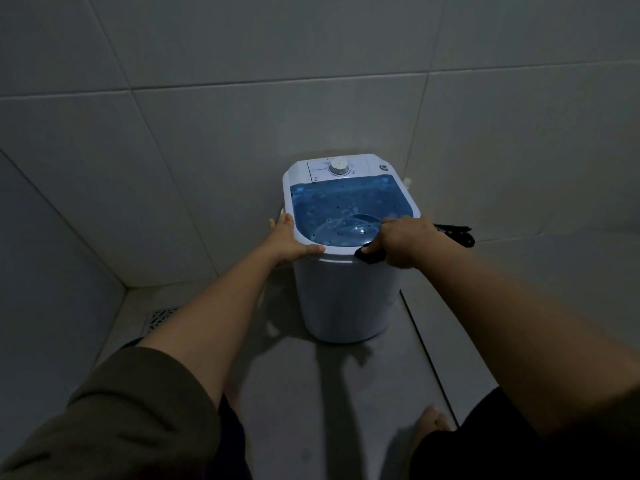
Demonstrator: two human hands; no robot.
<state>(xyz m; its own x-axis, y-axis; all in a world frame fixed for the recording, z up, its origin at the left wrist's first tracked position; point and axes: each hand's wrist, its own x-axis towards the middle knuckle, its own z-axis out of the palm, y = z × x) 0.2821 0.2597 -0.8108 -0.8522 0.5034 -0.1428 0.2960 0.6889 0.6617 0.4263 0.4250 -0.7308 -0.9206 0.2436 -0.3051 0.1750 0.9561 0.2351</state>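
A small white washing machine (346, 292) stands on the tiled floor against the wall, with a translucent blue lid (343, 206) and a white dial (338, 167) at its back. My left hand (289, 239) rests on the front left rim, thumb laid along the edge. My right hand (401, 242) is at the front right rim and grips a piece of black fabric (370, 254). More of the black fabric (457, 232) sticks out behind my right wrist.
Grey tiled walls meet in a corner at the left. A metal floor drain (157, 320) lies at the lower left. A low step edge (429, 348) runs along the floor to the right. My bare foot (431, 424) shows at the bottom.
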